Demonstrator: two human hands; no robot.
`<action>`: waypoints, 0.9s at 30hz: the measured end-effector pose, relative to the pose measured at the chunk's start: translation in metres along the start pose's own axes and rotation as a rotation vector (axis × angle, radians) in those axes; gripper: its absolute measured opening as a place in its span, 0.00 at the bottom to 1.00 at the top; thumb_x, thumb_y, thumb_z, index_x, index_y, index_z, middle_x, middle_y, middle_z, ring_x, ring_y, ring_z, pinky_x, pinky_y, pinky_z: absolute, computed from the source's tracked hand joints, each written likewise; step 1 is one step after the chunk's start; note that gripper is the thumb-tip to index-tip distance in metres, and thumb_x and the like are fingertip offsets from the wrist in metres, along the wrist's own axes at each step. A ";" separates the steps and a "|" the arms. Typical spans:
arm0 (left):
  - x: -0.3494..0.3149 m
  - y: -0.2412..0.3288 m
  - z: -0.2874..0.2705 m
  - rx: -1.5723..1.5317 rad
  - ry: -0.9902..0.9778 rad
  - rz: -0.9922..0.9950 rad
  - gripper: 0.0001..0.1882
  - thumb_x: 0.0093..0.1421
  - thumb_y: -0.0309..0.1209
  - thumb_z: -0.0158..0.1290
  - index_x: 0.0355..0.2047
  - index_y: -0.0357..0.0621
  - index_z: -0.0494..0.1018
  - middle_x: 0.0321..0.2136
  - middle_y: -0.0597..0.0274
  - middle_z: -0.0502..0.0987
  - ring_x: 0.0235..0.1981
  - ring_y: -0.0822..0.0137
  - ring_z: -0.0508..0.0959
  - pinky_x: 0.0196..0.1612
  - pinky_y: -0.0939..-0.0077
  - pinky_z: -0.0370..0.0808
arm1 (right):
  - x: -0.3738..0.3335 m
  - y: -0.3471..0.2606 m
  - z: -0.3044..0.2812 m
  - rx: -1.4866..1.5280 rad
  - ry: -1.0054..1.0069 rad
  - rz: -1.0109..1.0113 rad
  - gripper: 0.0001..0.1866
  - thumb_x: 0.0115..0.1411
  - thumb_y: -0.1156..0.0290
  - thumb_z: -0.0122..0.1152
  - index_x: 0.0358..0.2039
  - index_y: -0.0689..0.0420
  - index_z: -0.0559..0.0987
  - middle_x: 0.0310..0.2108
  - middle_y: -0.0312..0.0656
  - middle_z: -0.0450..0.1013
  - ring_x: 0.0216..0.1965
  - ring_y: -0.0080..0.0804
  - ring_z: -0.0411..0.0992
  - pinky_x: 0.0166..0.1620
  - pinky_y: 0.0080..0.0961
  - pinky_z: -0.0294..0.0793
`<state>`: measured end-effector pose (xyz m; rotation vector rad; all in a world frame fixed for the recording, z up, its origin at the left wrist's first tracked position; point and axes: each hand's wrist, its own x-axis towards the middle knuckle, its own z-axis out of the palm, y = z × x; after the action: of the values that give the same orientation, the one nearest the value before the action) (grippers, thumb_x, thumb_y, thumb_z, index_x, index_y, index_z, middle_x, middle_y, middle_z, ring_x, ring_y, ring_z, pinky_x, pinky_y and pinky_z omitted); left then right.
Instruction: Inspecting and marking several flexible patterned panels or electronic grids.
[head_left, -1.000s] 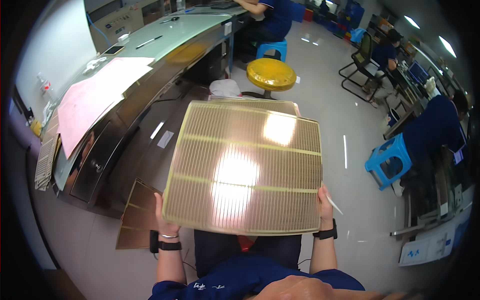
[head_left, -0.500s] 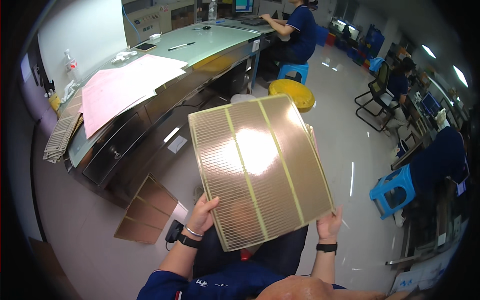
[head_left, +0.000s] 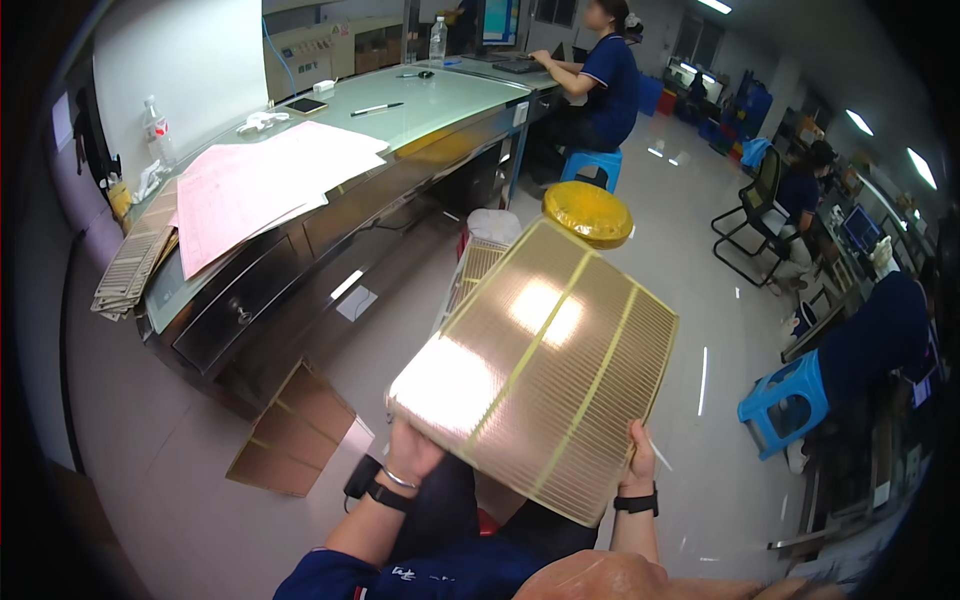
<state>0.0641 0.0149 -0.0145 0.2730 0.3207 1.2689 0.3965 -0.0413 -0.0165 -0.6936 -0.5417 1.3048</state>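
A large gold-coloured slatted grid panel [head_left: 540,365] is held tilted in front of me, glare shining off its surface. My left hand [head_left: 412,452] grips its near left corner from below. My right hand [head_left: 641,462] grips its near right edge. Both wrists wear dark bands. The panel hides my lap and part of the floor behind it.
A long desk [head_left: 300,230] with pink sheets [head_left: 250,185] and a stack of similar panels [head_left: 135,262] stands to the left. Cardboard [head_left: 290,430] lies on the floor. A yellow stool [head_left: 588,212], a blue stool [head_left: 790,400] and seated people are around.
The panel has swung from facing me flat to tilted down and to the right, lower in view. My view has turned left toward the desk.
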 end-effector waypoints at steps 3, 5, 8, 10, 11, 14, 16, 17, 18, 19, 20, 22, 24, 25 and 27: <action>-0.018 -0.029 -0.001 0.000 -0.201 -0.073 0.26 0.65 0.45 0.40 0.57 0.43 0.56 0.54 0.54 0.65 0.54 0.58 0.67 0.56 0.62 0.65 | -0.001 0.033 0.006 0.087 0.151 0.025 0.17 0.64 0.66 0.46 0.49 0.63 0.68 0.47 0.47 0.70 0.49 0.37 0.69 0.52 0.36 0.70; -0.026 -0.047 -0.006 0.140 -0.127 -0.087 0.22 0.63 0.35 0.45 0.56 0.43 0.58 0.54 0.56 0.66 0.54 0.61 0.67 0.56 0.64 0.65 | -0.011 0.047 0.009 0.161 0.058 0.125 0.22 0.62 0.69 0.51 0.55 0.61 0.63 0.52 0.44 0.65 0.55 0.38 0.63 0.56 0.37 0.64; -0.020 -0.043 -0.004 0.169 -0.095 -0.001 0.20 0.61 0.28 0.47 0.54 0.43 0.61 0.51 0.58 0.68 0.53 0.64 0.68 0.56 0.65 0.66 | -0.017 0.048 0.002 0.109 -0.049 0.140 0.16 0.62 0.70 0.51 0.49 0.60 0.68 0.48 0.43 0.69 0.51 0.37 0.67 0.53 0.37 0.68; -0.017 -0.032 -0.009 0.188 -0.078 0.028 0.19 0.60 0.24 0.48 0.52 0.44 0.63 0.49 0.60 0.71 0.51 0.65 0.70 0.56 0.66 0.66 | -0.014 0.027 -0.017 0.176 -0.038 0.091 0.12 0.62 0.68 0.50 0.43 0.59 0.72 0.44 0.43 0.73 0.46 0.36 0.71 0.50 0.37 0.71; -0.018 -0.023 -0.012 0.195 -0.076 0.011 0.19 0.60 0.24 0.49 0.51 0.43 0.63 0.49 0.60 0.71 0.50 0.66 0.71 0.55 0.68 0.67 | -0.011 0.011 -0.015 0.212 0.026 -0.039 0.12 0.63 0.67 0.49 0.43 0.59 0.72 0.44 0.43 0.72 0.46 0.36 0.71 0.50 0.37 0.71; -0.019 -0.001 -0.021 0.282 -0.054 0.019 0.17 0.60 0.26 0.49 0.50 0.41 0.64 0.48 0.60 0.71 0.50 0.68 0.71 0.54 0.71 0.67 | -0.012 -0.033 -0.035 0.262 0.110 -0.252 0.15 0.64 0.64 0.45 0.47 0.59 0.70 0.43 0.44 0.73 0.47 0.36 0.70 0.51 0.36 0.71; -0.021 0.009 -0.022 0.374 0.033 0.125 0.18 0.61 0.28 0.49 0.51 0.40 0.64 0.47 0.60 0.72 0.48 0.68 0.72 0.53 0.72 0.67 | -0.018 -0.051 -0.013 0.181 0.293 -0.277 0.17 0.65 0.64 0.44 0.51 0.59 0.67 0.40 0.43 0.74 0.44 0.34 0.72 0.48 0.33 0.73; -0.022 0.014 -0.026 0.374 0.039 0.116 0.18 0.61 0.28 0.49 0.51 0.40 0.64 0.47 0.60 0.72 0.48 0.68 0.72 0.53 0.72 0.67 | -0.021 -0.057 -0.006 0.101 0.464 -0.301 0.19 0.65 0.65 0.42 0.55 0.58 0.64 0.37 0.43 0.75 0.40 0.32 0.74 0.44 0.30 0.76; -0.022 0.019 -0.029 0.389 0.046 0.146 0.17 0.61 0.28 0.48 0.51 0.40 0.64 0.47 0.59 0.72 0.47 0.68 0.72 0.52 0.73 0.68 | -0.026 -0.060 -0.016 0.095 0.479 -0.305 0.19 0.65 0.65 0.42 0.55 0.58 0.64 0.37 0.43 0.75 0.40 0.32 0.74 0.44 0.30 0.76; -0.022 0.023 -0.031 0.404 0.053 0.176 0.17 0.62 0.29 0.47 0.51 0.39 0.64 0.46 0.59 0.73 0.47 0.68 0.73 0.51 0.74 0.70 | -0.030 -0.063 -0.032 0.003 0.379 -0.281 0.21 0.65 0.64 0.43 0.55 0.60 0.63 0.37 0.44 0.75 0.36 0.29 0.73 0.40 0.25 0.75; -0.023 0.026 -0.030 0.432 0.058 0.188 0.17 0.62 0.29 0.48 0.51 0.38 0.65 0.45 0.59 0.73 0.46 0.68 0.73 0.50 0.75 0.70 | -0.036 -0.065 -0.045 -0.089 0.279 -0.256 0.22 0.65 0.62 0.44 0.56 0.61 0.62 0.36 0.46 0.75 0.31 0.25 0.72 0.35 0.21 0.74; -0.026 0.031 -0.034 0.475 0.082 0.189 0.18 0.61 0.29 0.48 0.51 0.37 0.65 0.45 0.59 0.73 0.46 0.68 0.73 0.50 0.75 0.69 | -0.040 -0.068 -0.035 -0.250 0.280 -0.230 0.23 0.65 0.62 0.45 0.56 0.62 0.61 0.34 0.46 0.75 0.28 0.23 0.70 0.31 0.17 0.71; -0.025 0.035 -0.042 0.511 0.117 0.195 0.19 0.61 0.29 0.49 0.51 0.35 0.64 0.45 0.59 0.73 0.46 0.69 0.73 0.51 0.75 0.69 | -0.043 -0.073 -0.020 -0.485 0.251 -0.165 0.26 0.63 0.61 0.50 0.55 0.66 0.63 0.31 0.44 0.74 0.26 0.21 0.70 0.28 0.14 0.67; -0.026 0.037 -0.042 0.514 0.109 0.178 0.19 0.61 0.29 0.49 0.51 0.35 0.64 0.45 0.59 0.73 0.46 0.69 0.73 0.51 0.75 0.69 | -0.043 -0.074 -0.015 -0.483 0.270 -0.170 0.26 0.63 0.61 0.50 0.55 0.66 0.63 0.31 0.44 0.74 0.26 0.21 0.70 0.28 0.14 0.67; -0.029 0.042 -0.039 0.556 0.142 0.190 0.18 0.60 0.29 0.50 0.50 0.36 0.65 0.45 0.60 0.73 0.46 0.70 0.73 0.51 0.75 0.68 | -0.044 -0.074 -0.003 -0.658 0.130 -0.148 0.26 0.61 0.61 0.54 0.52 0.67 0.66 0.32 0.42 0.74 0.27 0.21 0.71 0.30 0.15 0.69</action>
<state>0.0048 -0.0004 -0.0321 0.7013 0.7866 1.3706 0.4403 -0.0931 0.0367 -1.2435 -0.9112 0.9260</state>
